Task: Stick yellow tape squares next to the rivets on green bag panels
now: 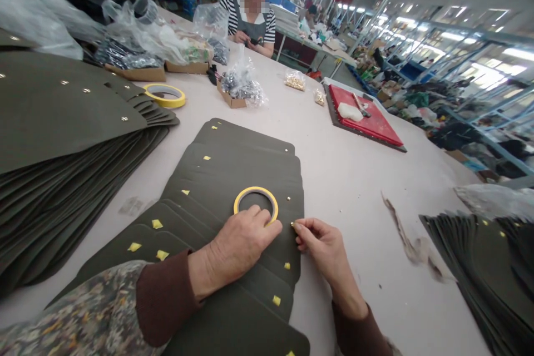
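My left hand (237,245) is closed round the near side of a roll of yellow tape (238,200), just above overlapping dark olive panels (233,164). Small yellow tape pieces (157,224) dot these panels along both sides. At the panels' right edge, my right hand (323,245) pinches with thumb and forefinger at a small gold metal stud (292,224). Whether the stud is free or fixed in the panel, I cannot tell. Two more metal studs (288,198) show farther up that edge.
A thick stack of olive panels (75,105) lies left, another tape roll (177,99) beside it. Bags of gold hardware (295,80), a box with a plastic bag (237,99) and a red board (367,117) stand farther back. More panels (479,267) lie right. A co-worker (252,16) sits across.
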